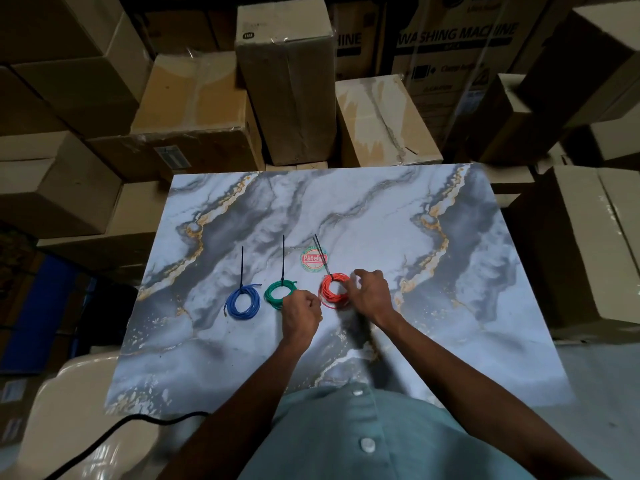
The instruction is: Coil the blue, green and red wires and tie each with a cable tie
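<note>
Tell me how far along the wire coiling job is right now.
Nearly finished, it seems. The blue coil and green coil lie on the marble table, each with a black cable tie standing out from it. The red coil is coiled with a tie through it too; the right hand touches it and the left hand is curled beside it. Whether that tie is tight, I cannot tell.

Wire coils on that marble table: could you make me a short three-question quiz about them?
1. True or false: the blue coil has a tie on it.
2. Which coil lies between the other two: A blue, B green, C red?
3. Which coil does the right hand touch?

Key: 1 true. 2 B, the green coil. 3 the red coil; the left hand is beside it, fingers curled.
</note>
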